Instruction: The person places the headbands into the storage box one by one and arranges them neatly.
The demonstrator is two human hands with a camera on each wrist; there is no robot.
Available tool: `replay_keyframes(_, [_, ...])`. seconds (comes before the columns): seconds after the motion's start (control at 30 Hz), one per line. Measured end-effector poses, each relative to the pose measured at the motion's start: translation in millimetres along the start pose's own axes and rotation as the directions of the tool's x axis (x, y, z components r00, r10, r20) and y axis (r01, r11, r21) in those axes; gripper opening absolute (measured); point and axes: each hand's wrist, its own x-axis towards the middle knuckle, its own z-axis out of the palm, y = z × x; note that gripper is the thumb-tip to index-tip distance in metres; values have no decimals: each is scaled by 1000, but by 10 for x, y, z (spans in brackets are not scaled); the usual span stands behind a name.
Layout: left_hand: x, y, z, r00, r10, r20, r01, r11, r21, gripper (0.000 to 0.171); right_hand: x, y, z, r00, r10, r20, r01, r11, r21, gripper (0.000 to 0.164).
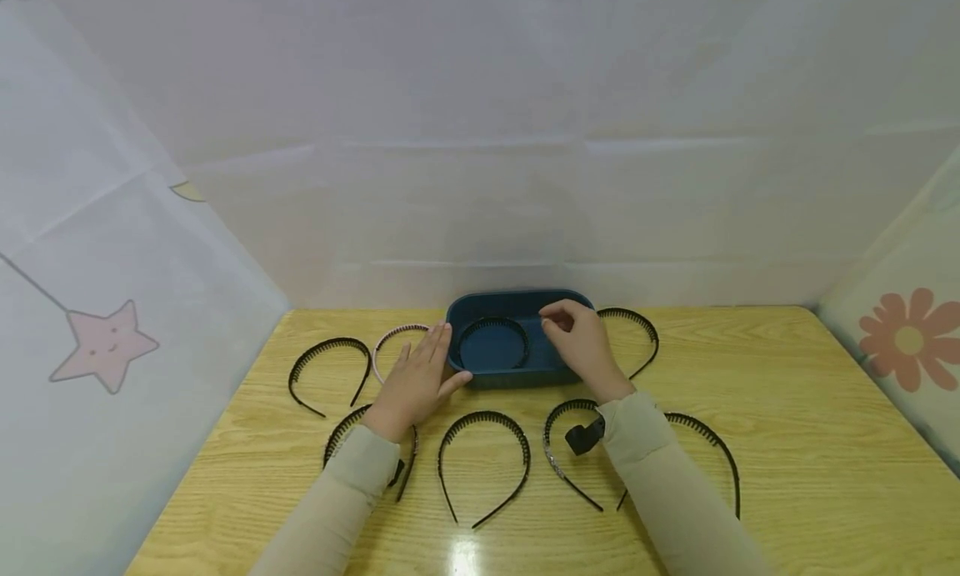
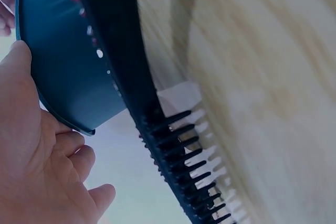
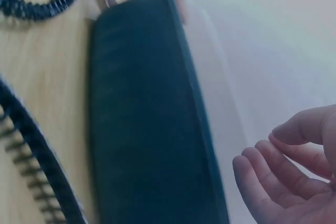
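A dark blue oval basin (image 1: 558, 369) stands at the back middle of the wooden table, with one black toothed headband (image 1: 493, 324) lying inside it. My left hand (image 1: 423, 368) rests flat against the basin's left wall with straight fingers; in the left wrist view the hand (image 2: 37, 156) lies beside the basin (image 2: 68, 66). My right hand (image 1: 573, 338) hovers over the basin's right half, fingers loosely curled and holding nothing. The right wrist view shows those relaxed fingers (image 3: 289, 177) beside the basin (image 3: 147, 119).
Several headbands lie around the basin: black ones at the left (image 1: 330, 347), front middle (image 1: 483, 422), front right (image 1: 708, 438) and back right (image 1: 637, 319), a pale pink one (image 1: 393, 334) behind my left hand, a glittery one (image 1: 551, 451). White curtains wall the table.
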Motion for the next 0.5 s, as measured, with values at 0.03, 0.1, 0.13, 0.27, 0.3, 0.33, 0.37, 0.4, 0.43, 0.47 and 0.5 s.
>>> replay_keyframes(0.03, [-2,1,-1,1000,0,0,0,1000,-2,87,-15,-3,-32,1000,-5,-20,5,1000,0,17])
replay_keyframes(0.1, [-6,1,-3,1000,2,-2,-2,1000,-6,87,-39,7,-100,998,-7,-56,7,1000,0,17])
replay_keyframes(0.13, [-9,1,-5,1000,4,-4,-4,1000,-10,87,-48,17,-137,997,-3,-72,3,1000,-3,17])
replay_keyframes(0.27, [-11,3,-10,1000,4,-5,-4,1000,-12,87,-85,83,-286,989,17,-148,-21,999,-30,18])
replay_keyframes(0.3, [-10,3,-11,1000,4,-5,-4,1000,-13,87,-91,103,-323,985,23,-168,-29,999,-36,19])
replay_keyframes(0.33, [-9,2,-11,1000,2,-1,-2,1000,-12,87,-97,124,-359,982,26,-189,-35,998,-45,19])
replay_keyframes(0.37, [-8,1,-8,1000,1,0,-1,1000,-11,87,-105,146,-394,978,28,-207,-40,998,-53,20])
replay_keyframes(0.4, [-7,1,-8,1000,-2,3,2,1000,-9,87,-111,172,-427,974,33,-223,-48,997,-63,20])
replay_keyframes(0.43, [-6,2,-8,1000,-3,3,3,1000,-11,87,-118,199,-460,971,33,-238,-52,996,-70,21])
replay_keyframes(0.47, [-4,4,-6,1000,-7,6,7,1000,-9,87,-124,232,-492,967,34,-252,-56,995,-80,21])
replay_keyframes(0.5, [-3,7,-6,1000,-5,4,5,1000,-14,87,-130,267,-520,963,34,-266,-61,994,-92,21])
